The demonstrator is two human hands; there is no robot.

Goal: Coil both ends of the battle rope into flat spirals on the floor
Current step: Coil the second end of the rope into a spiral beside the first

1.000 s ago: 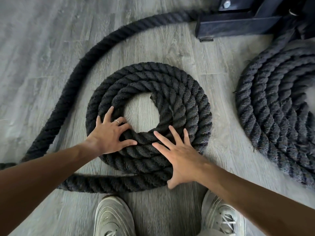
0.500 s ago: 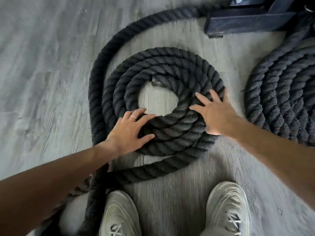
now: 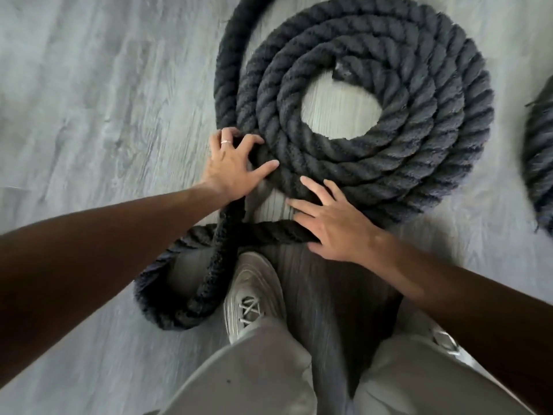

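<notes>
On the grey plank floor (image 3: 89,115), left hand (image 3: 230,163) clawed over the battle-rope spiral's (image 3: 389,157) outer turn while right hand (image 3: 332,226), fingers flat and relaxed, pressed the loose rope tail (image 3: 191,274) inward, likely tightening the coil.

The grey wood-grain floor (image 3: 89,115) carries a flat spiral of black battle rope (image 3: 419,151). Its loose tail (image 3: 185,280) leaves the spiral's near-left edge and loops on the floor. A pale sneaker (image 3: 254,295) stands just beside that loop, nearer the camera than the spiral. Right of the spiral, apart from it, lies the edge of a second rope coil (image 3: 538,163).
</notes>
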